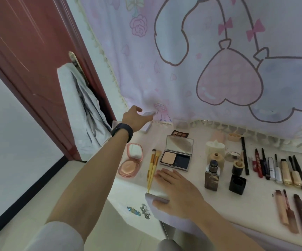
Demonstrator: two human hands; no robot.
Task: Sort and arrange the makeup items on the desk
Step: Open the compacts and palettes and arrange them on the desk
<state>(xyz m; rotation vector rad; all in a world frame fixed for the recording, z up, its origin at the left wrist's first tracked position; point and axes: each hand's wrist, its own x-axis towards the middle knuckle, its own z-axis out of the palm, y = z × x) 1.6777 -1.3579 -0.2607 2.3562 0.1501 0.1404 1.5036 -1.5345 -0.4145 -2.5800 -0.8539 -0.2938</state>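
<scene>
Reaching far-left, left hand (134, 117) pinches a pale flat case (148, 113) (lid or box, cannot tell) above the desk (255, 205) corner, close to the curtain (164, 78). Below that grip: an open pink compact (130, 162). Right of it are yellow brushes (153, 165) and an open powder palette (176, 154). Right hand (179, 192) lies flat on the desk front, fingers straight and gripping nothing, just beside the brush handles. Bottles (212, 175) and pencils (273, 169) sit further right.

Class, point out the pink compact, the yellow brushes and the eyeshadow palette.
pink compact (127, 168), head view, on its powder pan
yellow brushes (153, 171), head view, on one handle
eyeshadow palette (180, 133), head view, on its shadow pans
</scene>
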